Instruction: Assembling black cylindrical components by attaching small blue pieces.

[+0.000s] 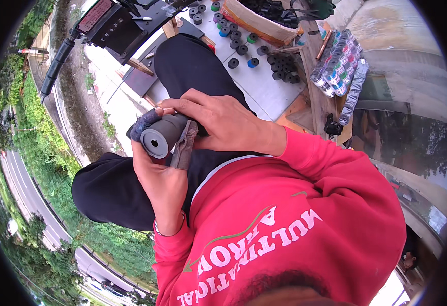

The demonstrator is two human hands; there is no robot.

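A dark grey cylinder, with a round flanged end and a small hole at its centre, is held above my lap. My left hand grips it from below and the near side. Dark blue cloth is wrapped round one of this hand's fingers, and a worn brown strip lies along its thumb against the cylinder. Over the far side curl the fingers of my right hand, closed on the same cylinder; some fingertips are hidden behind it.
A black machine with a handle stands at upper left. Several short dark cylinders, some with coloured ends, sit on white tiles beside an orange-edged sack. Stacked small cylinders with coloured bands stand at right. A ledge drops toward a road.
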